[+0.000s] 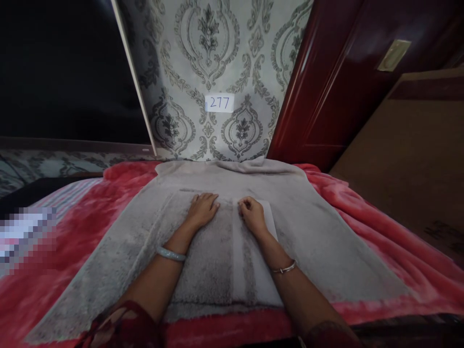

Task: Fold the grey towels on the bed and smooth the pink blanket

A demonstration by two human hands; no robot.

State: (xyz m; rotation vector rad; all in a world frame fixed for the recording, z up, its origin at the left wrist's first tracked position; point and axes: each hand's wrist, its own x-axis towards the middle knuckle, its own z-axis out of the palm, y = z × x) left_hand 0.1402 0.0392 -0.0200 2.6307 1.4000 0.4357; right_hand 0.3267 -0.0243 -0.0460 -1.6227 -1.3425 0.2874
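Note:
My left hand [203,210] lies flat on a darker grey plush piece [206,261], its fingers stretched out and the thumb apart. This piece rests on a larger grey blanket [319,246]. To the right, my right hand [253,215] is closed with its fingers curled together near the top of a white sheet [266,278]. A narrow grey strip runs down the white area below this hand. What the right fingers pinch, if anything, is too small to make out.
A red plush blanket [366,222] lies beneath the grey one. Behind are a patterned wall with a label [219,102] reading 277, a dark screen [65,72] at left, a dark red door [326,82] and a brown cardboard piece [406,159] at right.

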